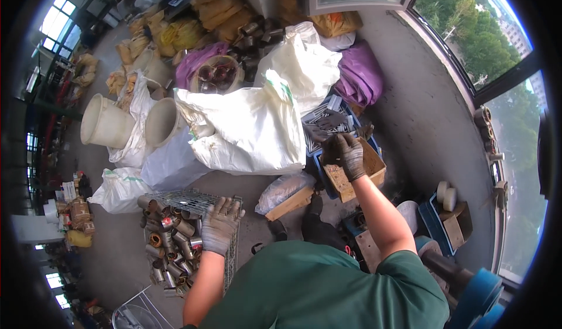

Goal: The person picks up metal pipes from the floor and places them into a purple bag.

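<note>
Both my hands wear grey work gloves. My left hand (219, 228) lies open, fingers stretched forward, at the inner side of a wire mesh basket (233, 253). Beside it, short metal tube pieces (170, 241) are heaped in the basket. At the right, my right hand (351, 158) is raised with curled fingers above an open cardboard box (374, 168). A dark piece (331, 151) shows at its fingertips, its kind unclear. Just beyond, a blue crate (310, 144) holds grey metal rods (336, 118) and a dark glove (332, 120).
Large white woven sacks (252, 133) fill the middle, with pale buckets (107, 121) to their left. A plastic-wrapped carton (287, 194) lies between my hands. The grey wall (421, 118) and windows bound the right; a blue bin (433, 226) stands near it.
</note>
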A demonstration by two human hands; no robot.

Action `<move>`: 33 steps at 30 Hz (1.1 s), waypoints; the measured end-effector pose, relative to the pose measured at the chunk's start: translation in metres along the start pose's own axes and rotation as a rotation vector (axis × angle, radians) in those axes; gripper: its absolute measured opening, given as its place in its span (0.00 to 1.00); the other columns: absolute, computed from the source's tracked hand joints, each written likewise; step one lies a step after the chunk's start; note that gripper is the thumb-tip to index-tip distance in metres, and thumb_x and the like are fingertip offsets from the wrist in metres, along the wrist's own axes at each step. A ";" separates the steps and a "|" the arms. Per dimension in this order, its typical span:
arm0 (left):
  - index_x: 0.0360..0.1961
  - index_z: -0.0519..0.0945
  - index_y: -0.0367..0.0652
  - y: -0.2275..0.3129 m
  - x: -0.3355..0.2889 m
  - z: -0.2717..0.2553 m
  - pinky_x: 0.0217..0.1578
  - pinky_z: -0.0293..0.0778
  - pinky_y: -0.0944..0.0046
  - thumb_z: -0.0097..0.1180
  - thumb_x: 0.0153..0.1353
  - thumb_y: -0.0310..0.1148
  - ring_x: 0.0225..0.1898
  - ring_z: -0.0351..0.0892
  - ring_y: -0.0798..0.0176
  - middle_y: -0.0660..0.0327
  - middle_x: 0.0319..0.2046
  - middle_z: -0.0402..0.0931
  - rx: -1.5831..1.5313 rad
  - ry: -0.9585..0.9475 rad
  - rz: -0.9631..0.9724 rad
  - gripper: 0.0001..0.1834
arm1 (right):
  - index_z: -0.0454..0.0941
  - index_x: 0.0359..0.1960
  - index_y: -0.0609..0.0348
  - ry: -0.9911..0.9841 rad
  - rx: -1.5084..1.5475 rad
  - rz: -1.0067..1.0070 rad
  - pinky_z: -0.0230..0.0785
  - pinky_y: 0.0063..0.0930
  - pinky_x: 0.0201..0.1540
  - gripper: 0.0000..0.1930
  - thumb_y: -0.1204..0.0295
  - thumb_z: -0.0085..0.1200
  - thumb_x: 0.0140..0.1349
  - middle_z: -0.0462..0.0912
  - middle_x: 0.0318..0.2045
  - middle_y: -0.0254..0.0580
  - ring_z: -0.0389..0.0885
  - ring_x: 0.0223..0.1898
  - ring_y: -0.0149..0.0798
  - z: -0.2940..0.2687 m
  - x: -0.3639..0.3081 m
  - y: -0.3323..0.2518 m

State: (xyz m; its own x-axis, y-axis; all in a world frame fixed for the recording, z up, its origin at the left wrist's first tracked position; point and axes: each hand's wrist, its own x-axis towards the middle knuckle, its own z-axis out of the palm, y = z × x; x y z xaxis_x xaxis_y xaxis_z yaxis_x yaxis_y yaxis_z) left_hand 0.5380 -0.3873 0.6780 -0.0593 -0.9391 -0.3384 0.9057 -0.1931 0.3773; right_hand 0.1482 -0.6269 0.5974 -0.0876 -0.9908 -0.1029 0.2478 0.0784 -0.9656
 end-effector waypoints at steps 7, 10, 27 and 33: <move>0.65 0.77 0.45 -0.028 -0.003 0.006 0.70 0.59 0.38 0.38 0.77 0.54 0.68 0.71 0.50 0.58 0.66 0.76 0.044 0.205 0.057 0.30 | 0.77 0.33 0.62 -0.077 0.140 0.083 0.71 0.19 0.31 0.10 0.71 0.57 0.72 0.79 0.26 0.34 0.75 0.25 0.26 0.005 0.106 -0.032; 0.62 0.80 0.44 -0.033 -0.010 0.018 0.70 0.59 0.38 0.36 0.76 0.59 0.66 0.72 0.48 0.56 0.63 0.78 -0.020 0.278 0.071 0.34 | 0.80 0.33 0.61 -0.114 0.150 0.154 0.68 0.20 0.30 0.11 0.67 0.58 0.71 0.80 0.26 0.32 0.74 0.26 0.25 0.005 0.139 -0.051; 0.50 0.84 0.39 -0.048 0.033 -0.010 0.59 0.77 0.54 0.53 0.70 0.59 0.51 0.85 0.53 0.52 0.47 0.85 0.382 0.565 0.036 0.30 | 0.77 0.28 0.51 0.265 0.308 0.539 0.76 0.42 0.37 0.07 0.66 0.57 0.64 0.77 0.25 0.34 0.80 0.30 0.43 -0.082 0.125 0.084; 0.49 0.84 0.37 -0.081 0.104 0.088 0.57 0.79 0.58 0.56 0.74 0.46 0.47 0.86 0.60 0.55 0.44 0.86 0.975 0.295 -0.015 0.20 | 0.68 0.29 0.49 -0.369 1.012 0.733 0.55 0.26 0.29 0.11 0.68 0.55 0.70 0.59 0.24 0.27 0.57 0.24 0.30 0.023 -0.028 0.001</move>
State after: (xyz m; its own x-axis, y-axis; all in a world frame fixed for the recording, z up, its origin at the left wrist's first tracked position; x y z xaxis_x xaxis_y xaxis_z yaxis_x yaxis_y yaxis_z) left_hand 0.4217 -0.4940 0.6879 0.1575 -0.8527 -0.4980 0.1612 -0.4754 0.8649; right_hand 0.1731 -0.6019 0.6051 0.6059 -0.7375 -0.2982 0.7516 0.6535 -0.0891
